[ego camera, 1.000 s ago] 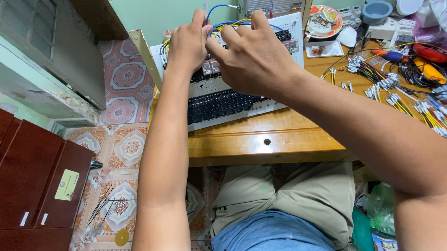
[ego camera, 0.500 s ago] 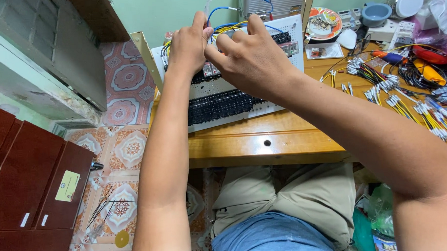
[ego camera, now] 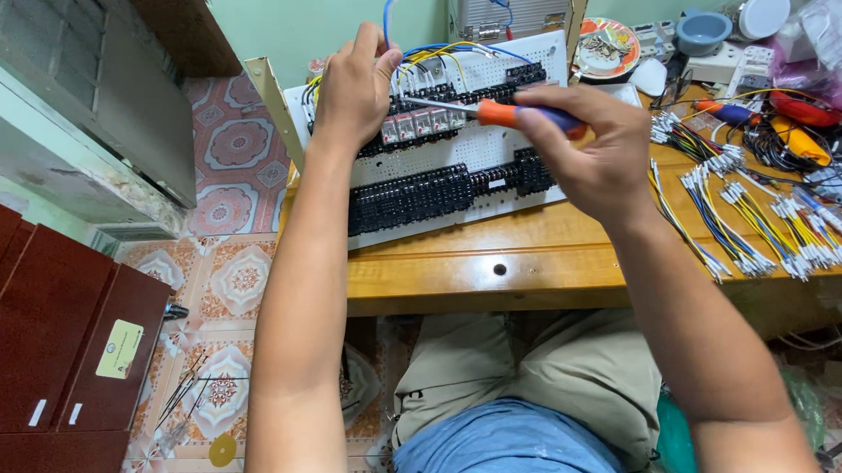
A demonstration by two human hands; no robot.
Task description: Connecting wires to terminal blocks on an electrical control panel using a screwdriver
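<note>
My right hand has pulled back off the white control panel on the desk, now gripping an orange-handled screwdriver, tip toward the relays, left hand pinching a blue wire up top, so tightening's starting imo.

I see a pale yellow rectangular label stuck on the front of the dark red cabinet left of the wooden table, and two small white tags lower down on the same cabinet. Right of the white panel, clear plastic packages lie at the table's far corner.
</note>
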